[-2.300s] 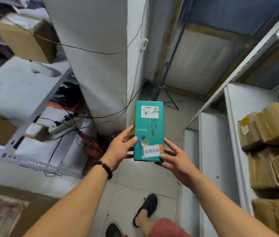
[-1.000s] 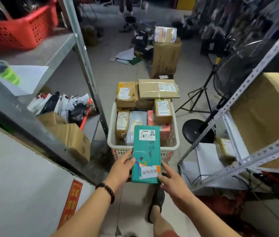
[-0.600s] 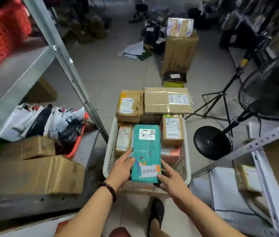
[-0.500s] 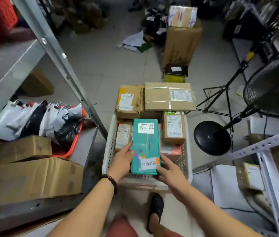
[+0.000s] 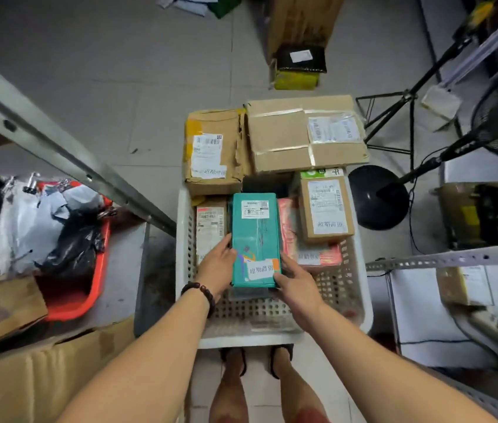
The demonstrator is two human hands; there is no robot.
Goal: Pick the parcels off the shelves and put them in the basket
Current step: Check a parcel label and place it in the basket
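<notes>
Both hands grip the near end of the teal parcel (image 5: 255,239), which lies lengthwise over the middle of the white basket (image 5: 250,340). The left hand (image 5: 217,267) curls on its 9 o'clock edge. The right hand (image 5: 295,285) curls on its 3 o'clock edge, thumb at the corner. 1 labelled brown box (image 5: 325,206) lies at the parcel's 2 o'clock.
</notes>
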